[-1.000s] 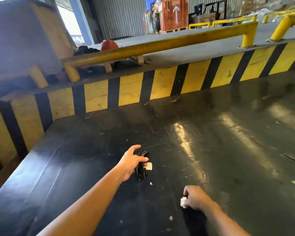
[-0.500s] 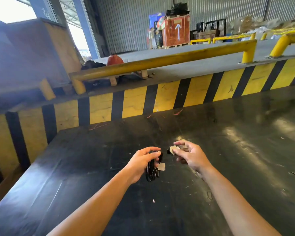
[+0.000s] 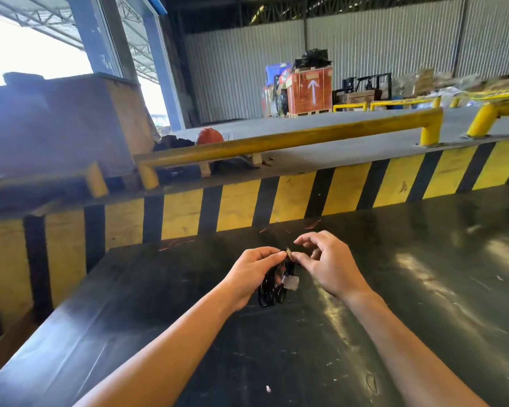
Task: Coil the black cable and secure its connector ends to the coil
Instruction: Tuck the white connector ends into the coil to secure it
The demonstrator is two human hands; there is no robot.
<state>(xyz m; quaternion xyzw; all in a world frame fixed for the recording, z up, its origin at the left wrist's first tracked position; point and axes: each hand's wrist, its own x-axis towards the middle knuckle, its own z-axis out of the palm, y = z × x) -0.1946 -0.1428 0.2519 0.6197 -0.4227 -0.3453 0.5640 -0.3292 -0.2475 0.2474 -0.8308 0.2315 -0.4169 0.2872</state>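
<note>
Cable (image 3: 272,290), black, glossy, bunched in loops, white connector (image 3: 290,282) dangling; left hand (image 3: 252,273) clenched around it, right hand (image 3: 329,264) pinching its top.

Black bench (image 3: 423,289) with glossy scuffed top, left hand (image 3: 252,276) closed around a coiled black cable (image 3: 269,290), white connector (image 3: 290,282) hanging beside the coil, right hand (image 3: 329,265) pinching a small tan piece (image 3: 289,254) at the coil's top, yellow-and-black striped barrier (image 3: 238,207) behind
</note>
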